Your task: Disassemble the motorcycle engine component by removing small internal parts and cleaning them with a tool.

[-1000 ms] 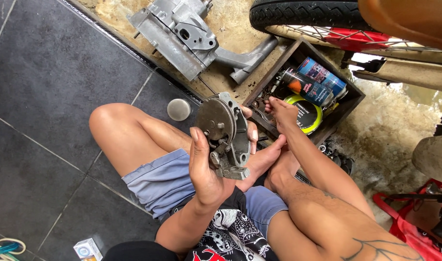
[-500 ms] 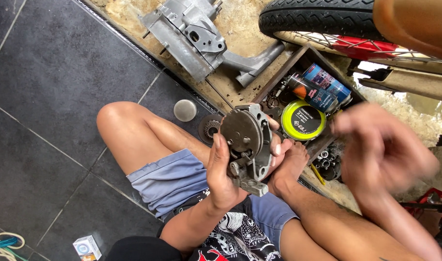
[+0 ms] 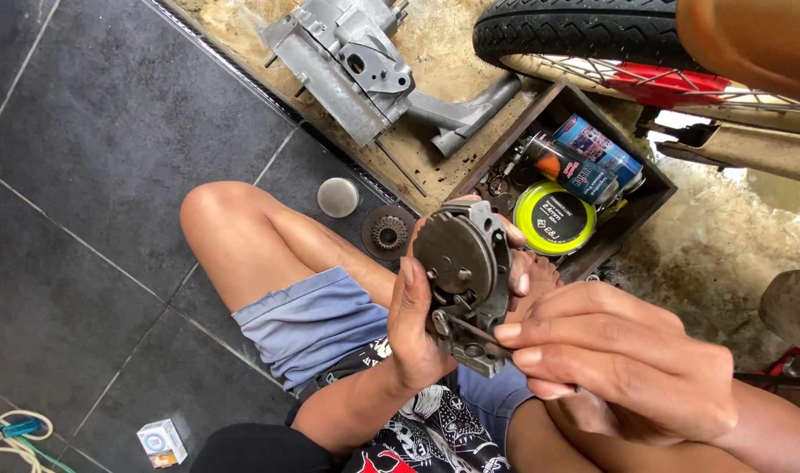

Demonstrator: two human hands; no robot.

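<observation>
My left hand (image 3: 415,328) grips a grey metal engine part (image 3: 466,278) with a round plate on its face, holding it upright above my lap. My right hand (image 3: 619,363) is beside it on the right, with fingertips pinched on a thin dark tool whose tip rests against the lower part of the metal piece. Whether the tool is a pin or a small screwdriver I cannot tell. My bare left knee (image 3: 220,219) sticks out to the left, and blue shorts (image 3: 308,320) cover my thigh.
A wooden box (image 3: 641,206) beyond holds spray cans and a yellow-rimmed round tin (image 3: 555,217). A toothed sprocket (image 3: 387,233) and a round metal cap (image 3: 338,197) lie on the dark tiles. A large grey engine casing (image 3: 352,66) and a motorcycle wheel (image 3: 592,35) sit farther back.
My right hand left the wooden box, swung back toward me and now pinches a thin tool against the metal part. The left hand kept holding the part, turning it slightly.
</observation>
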